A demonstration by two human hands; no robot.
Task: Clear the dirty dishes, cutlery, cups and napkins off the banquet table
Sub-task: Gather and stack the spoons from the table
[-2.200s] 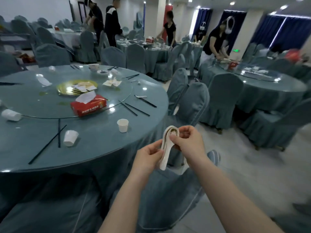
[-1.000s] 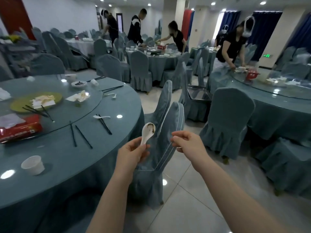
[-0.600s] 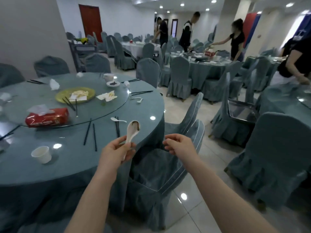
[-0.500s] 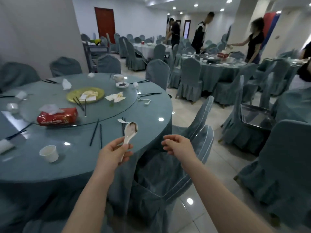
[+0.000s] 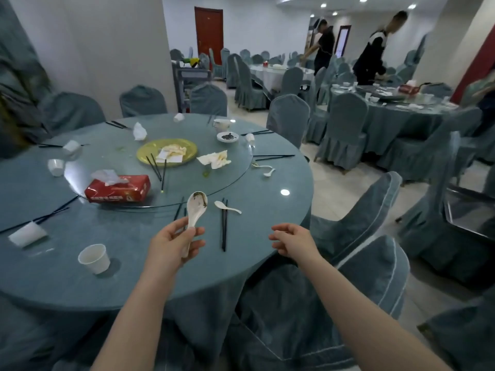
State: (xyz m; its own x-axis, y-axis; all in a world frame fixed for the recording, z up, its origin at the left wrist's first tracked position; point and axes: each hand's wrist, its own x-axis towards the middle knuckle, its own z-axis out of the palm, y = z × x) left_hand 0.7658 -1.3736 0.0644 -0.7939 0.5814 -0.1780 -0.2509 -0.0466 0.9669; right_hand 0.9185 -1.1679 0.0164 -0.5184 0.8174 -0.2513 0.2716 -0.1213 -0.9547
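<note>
Nearest the camera, the left hand [image 5: 175, 242] grips a dirty white soup spoon [image 5: 195, 212] by its handle, bowl up and facing the camera, with dark residue along the rim. The right hand [image 5: 293, 241] hangs beside it over the edge of the table [image 5: 160, 277], fingers loosely curled and holding nothing.

Just past the hands, a second white spoon [image 5: 227, 207] lies on the cloth touching a pair of black chopsticks [image 5: 224, 226]. The sensible step, I judge, is to take that spoon with the free hand and nest it into the one already held, so the left hand carries the stack. Pinching it by the handle should keep fingers out of the soiled bowl and avoid knocking the chopsticks off the table.

To the left stands a paper cup [image 5: 94, 258], and another lies tipped over [image 5: 26, 233]. Farther in, on the glass turntable [image 5: 241, 178], sit a red tissue box [image 5: 117, 189], a yellow plate [image 5: 167, 154] with scraps, crumpled napkins [image 5: 215, 159] and a small sauce dish [image 5: 227, 136]. Most of the clearing seems not yet done.
</note>
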